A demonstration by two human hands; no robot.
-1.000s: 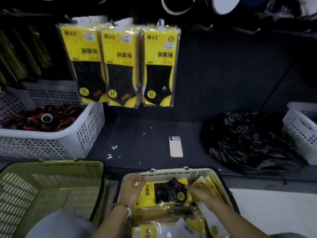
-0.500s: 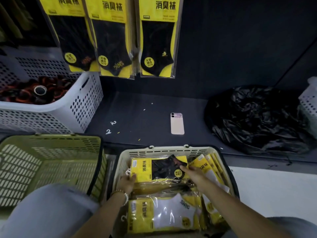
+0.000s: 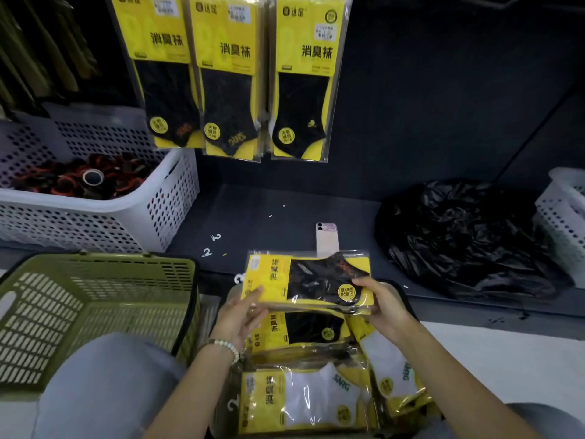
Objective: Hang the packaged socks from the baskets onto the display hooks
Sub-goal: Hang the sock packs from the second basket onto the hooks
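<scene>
I hold a stack of black-sock packs point(image 3: 311, 282) in yellow wrapping, lying sideways just above the sock basket point(image 3: 406, 296). My left hand point(image 3: 240, 315) grips its left end and my right hand point(image 3: 384, 304) grips its right end. Under it the basket holds more black-sock packs point(image 3: 304, 331) and white-sock packs point(image 3: 304, 397). Three rows of black-sock packs point(image 3: 226, 77) hang on the dark display wall above; their hooks lie out of view.
An empty green basket point(image 3: 95, 308) stands at my left. A white basket point(image 3: 104, 213) with red-black items sits on the dark shelf. A phone point(image 3: 327, 239), loose white hooks point(image 3: 210, 245), a black plastic bag point(image 3: 468, 236) and another white basket point(image 3: 563, 213) also lie there.
Both hands have lifted the stack of black-sock packs up out of the basket. The camera has tilted and moved closer to the wall.
</scene>
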